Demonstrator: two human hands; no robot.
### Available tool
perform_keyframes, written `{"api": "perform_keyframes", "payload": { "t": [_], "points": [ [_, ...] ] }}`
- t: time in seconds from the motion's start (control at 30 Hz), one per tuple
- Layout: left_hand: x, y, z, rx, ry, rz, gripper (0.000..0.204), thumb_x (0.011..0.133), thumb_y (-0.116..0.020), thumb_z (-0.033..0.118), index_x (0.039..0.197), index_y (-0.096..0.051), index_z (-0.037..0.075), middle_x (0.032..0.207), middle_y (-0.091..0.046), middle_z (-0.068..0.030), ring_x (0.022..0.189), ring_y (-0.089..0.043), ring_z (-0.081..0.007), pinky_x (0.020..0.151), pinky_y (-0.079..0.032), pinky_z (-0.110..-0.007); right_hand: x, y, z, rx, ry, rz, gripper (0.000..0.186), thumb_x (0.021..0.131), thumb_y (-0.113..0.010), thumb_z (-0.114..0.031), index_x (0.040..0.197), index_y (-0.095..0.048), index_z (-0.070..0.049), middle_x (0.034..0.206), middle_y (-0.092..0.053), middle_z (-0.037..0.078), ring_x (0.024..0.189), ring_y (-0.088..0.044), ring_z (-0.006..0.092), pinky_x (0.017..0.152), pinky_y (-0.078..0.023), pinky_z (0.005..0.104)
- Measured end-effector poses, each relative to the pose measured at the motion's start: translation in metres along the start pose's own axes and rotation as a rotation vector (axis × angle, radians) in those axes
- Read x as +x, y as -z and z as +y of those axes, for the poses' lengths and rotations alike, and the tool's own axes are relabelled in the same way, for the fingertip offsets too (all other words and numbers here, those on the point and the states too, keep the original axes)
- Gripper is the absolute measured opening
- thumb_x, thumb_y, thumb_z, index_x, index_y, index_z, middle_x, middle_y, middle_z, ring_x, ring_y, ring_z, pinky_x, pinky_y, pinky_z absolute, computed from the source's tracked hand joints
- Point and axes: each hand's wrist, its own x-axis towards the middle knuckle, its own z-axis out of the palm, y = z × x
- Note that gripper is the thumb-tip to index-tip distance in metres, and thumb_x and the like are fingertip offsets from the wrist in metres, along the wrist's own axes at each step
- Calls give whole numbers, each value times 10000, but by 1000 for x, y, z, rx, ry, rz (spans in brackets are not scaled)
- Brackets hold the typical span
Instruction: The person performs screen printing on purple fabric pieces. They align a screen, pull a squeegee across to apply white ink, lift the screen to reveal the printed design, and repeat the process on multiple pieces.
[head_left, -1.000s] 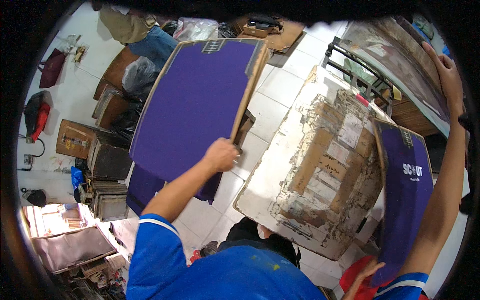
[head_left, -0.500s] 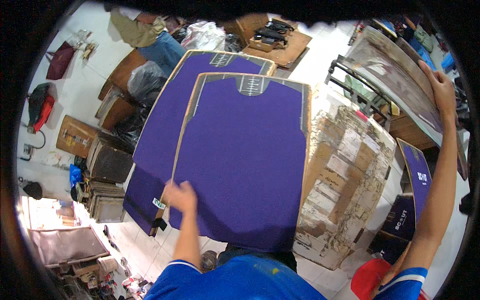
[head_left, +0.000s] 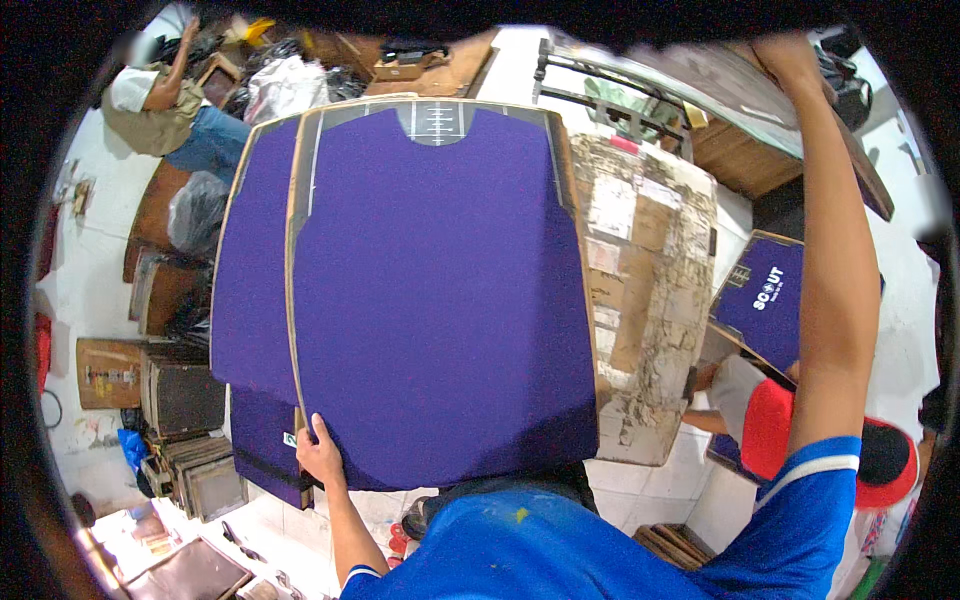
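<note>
Closer now, the purple board [head_left: 440,300] fills my view, upright over a second purple board [head_left: 255,300]; my left hand [head_left: 320,455] has a closed grip on its lower edge; my right hand [head_left: 790,60] reaches a high shelf [head_left: 720,90], its grip unclear.

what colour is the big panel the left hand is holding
Purple, with a dark grey band along its top edge; the panel held by the left hand shows in the head view.

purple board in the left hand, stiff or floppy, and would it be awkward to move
Probably stiff: the purple board keeps a flat face and straight edges though the left hand grips only its lower corner. Likely light for its size, since one hand holds it. Its width suggests it could swing or tip against the second purple board behind.
</note>
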Motion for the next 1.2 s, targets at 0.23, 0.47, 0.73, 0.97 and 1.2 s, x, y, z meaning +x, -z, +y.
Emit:
{"api": "perform_keyframes", "payload": {
  "t": [0.23,0.47,0.73,0.97,1.2],
  "points": [
    [-39,-77,85,11,-65,-282,622,990,-675,601,977,-741,-17,891,-741,-255,803,-711,-455,736,-530,-545,-10,15,-22,5,24,-48,825,739,-749,-859,608,-679,-48,651,-684,116,665,-687,251,694,-529,428],
    [-18,-74,145,-17,-287,-803,788,816,-871,578,1218,-621,-52,1052,-756,-301,1000,-740,-474,892,-574,-531,-9,15,-21,-24,-42,-74,839,710,-745,-883,705,-740,-44,785,-764,161,772,-747,295,762,-563,441],
    [-26,-59,161,60,-288,-934,796,781,-942,475,1217,-573,-80,1103,-738,-332,1043,-733,-485,919,-579,-527,-8,17,-23,24,-15,-66,832,713,-762,-854,772,-764,-24,833,-780,181,793,-756,310,781,-564,455],
    [-39,-62,161,11,-227,-918,796,772,-952,457,1230,-574,-74,1121,-744,-315,1049,-739,-470,925,-581,-515,-1,16,-23,-28,-103,-128,807,715,-764,-856,748,-744,-51,818,-770,154,797,-748,295,787,-558,446],
    [-27,-66,175,67,-216,-950,845,777,-923,543,1215,-566,-86,1108,-732,-341,1054,-730,-492,936,-581,-519,3,14,-24,29,-49,-79,777,703,-778,-854,675,-688,-83,746,-728,125,742,-708,258,729,-529,415]
  ]
}}
